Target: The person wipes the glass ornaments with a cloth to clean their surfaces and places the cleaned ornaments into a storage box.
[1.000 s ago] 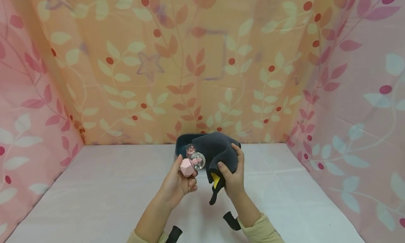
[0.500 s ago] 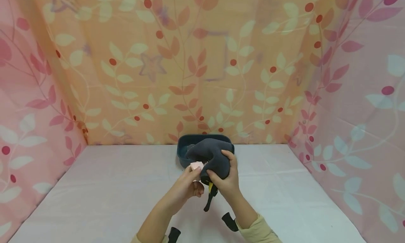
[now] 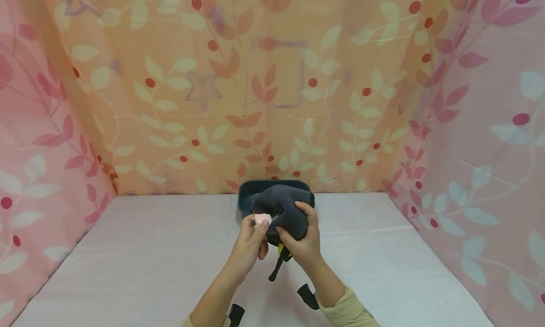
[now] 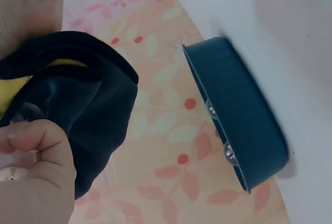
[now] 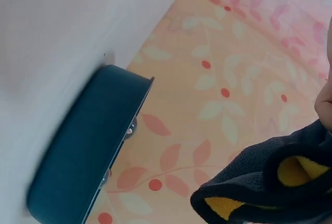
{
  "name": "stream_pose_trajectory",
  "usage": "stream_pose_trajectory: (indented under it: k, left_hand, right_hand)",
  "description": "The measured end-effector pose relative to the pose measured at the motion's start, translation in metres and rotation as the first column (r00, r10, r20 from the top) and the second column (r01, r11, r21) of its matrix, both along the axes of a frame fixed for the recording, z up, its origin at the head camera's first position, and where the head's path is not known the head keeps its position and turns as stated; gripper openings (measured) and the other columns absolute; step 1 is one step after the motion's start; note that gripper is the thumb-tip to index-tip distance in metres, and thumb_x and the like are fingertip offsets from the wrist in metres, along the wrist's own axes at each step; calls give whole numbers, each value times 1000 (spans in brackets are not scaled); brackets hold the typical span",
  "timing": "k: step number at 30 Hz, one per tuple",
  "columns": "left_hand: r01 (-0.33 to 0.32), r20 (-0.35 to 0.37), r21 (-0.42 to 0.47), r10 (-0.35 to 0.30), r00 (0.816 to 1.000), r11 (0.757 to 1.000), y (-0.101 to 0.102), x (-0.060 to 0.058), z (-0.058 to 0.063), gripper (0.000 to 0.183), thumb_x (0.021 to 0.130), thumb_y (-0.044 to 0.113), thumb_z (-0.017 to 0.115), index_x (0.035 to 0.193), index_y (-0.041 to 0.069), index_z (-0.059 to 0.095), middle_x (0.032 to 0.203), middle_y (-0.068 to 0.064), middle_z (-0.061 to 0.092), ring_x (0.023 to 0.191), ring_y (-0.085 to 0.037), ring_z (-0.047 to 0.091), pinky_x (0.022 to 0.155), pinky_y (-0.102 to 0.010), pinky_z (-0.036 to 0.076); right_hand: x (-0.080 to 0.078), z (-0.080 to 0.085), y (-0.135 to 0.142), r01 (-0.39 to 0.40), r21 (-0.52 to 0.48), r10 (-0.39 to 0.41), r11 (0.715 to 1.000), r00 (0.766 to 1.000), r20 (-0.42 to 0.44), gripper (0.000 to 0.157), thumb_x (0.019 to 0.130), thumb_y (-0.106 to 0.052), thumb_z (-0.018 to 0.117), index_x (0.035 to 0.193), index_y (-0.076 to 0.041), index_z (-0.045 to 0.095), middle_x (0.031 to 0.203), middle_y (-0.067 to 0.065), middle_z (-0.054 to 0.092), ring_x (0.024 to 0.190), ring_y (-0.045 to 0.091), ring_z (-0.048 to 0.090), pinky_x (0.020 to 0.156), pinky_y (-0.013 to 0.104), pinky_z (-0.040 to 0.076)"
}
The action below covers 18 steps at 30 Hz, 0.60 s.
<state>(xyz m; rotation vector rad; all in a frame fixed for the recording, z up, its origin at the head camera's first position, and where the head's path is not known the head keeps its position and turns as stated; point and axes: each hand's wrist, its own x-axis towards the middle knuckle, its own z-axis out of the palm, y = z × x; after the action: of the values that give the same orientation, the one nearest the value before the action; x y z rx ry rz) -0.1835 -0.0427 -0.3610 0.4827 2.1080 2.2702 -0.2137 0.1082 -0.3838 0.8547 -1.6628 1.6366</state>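
Since a second ago, both hands have drawn together just in front of the dark teal oval plastic tray [image 3: 251, 190] by the back curtain. Left hand [image 3: 249, 244], fingers curled, now pinches the small pale pink faceted bottle [image 3: 262, 219] against the dark grey soft fleece pouch with yellow lining [image 3: 284, 212]. Right hand [image 3: 304, 244] grips that pouch, seemingly wrapping the bottle.

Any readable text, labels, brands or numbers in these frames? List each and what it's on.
None: no legible text in any view.
Dark grey pouch in the right hand: a yellow patch shows, with no print visible on it.
Pink object in the left hand: plain, no marking.
Dark teal tray: plain wall, no label.
Backdrop cloth: leaf and berry pattern plus faint star and square outlines, no letters.
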Motion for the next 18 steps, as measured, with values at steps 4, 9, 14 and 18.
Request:
stream_pose_trajectory:
  k: [4, 9, 14, 18]
  left_hand:
    - [10, 24, 2, -10, 1000, 1000, 2, 0, -2, 39, 105, 27, 39, 126, -3, 26, 67, -5, 44, 48, -10, 37, 48, -21, 31]
    - [70, 93, 28, -73, 993, 997, 2, -2, -3, 39, 107, 34, 30, 118, -3, 33, 76, -4, 47, 48, -9, 37, 49, -21, 34]
    - [140, 129, 99, -152, 980, 985, 1, -5, -7, 47, 107, 42, 24, 104, 1, 48, 76, -3, 46, 47, -9, 36, 50, -22, 34]
    - [180, 180, 144, -204, 962, 973, -2, -6, -11, 50, 105, 48, 23, 97, 7, 50, 75, -1, 44, 48, -9, 35, 51, -23, 32]
  right_hand:
    - [0, -1, 1, -10, -41, 14, 999, 995, 98, 54, 81, 7, 63, 129, -8, 43, 122, 8, 46, 95, 14, 56, 75, 25, 53]
    - [-2, 0, 1, -111, -214, 168, 970, 948, 270, 51, 84, -1, 59, 128, -21, 46, 119, 9, 51, 90, 16, 60, 74, 28, 54]
    - [-1, 2, -2, -161, -397, 313, 904, 882, 354, 45, 87, -1, 55, 126, -23, 45, 115, 6, 53, 87, 14, 59, 75, 25, 52]
    - [0, 3, -4, -109, -463, 335, 880, 833, 440, 38, 93, -3, 52, 124, -23, 44, 115, 2, 54, 90, 12, 57, 79, 23, 50]
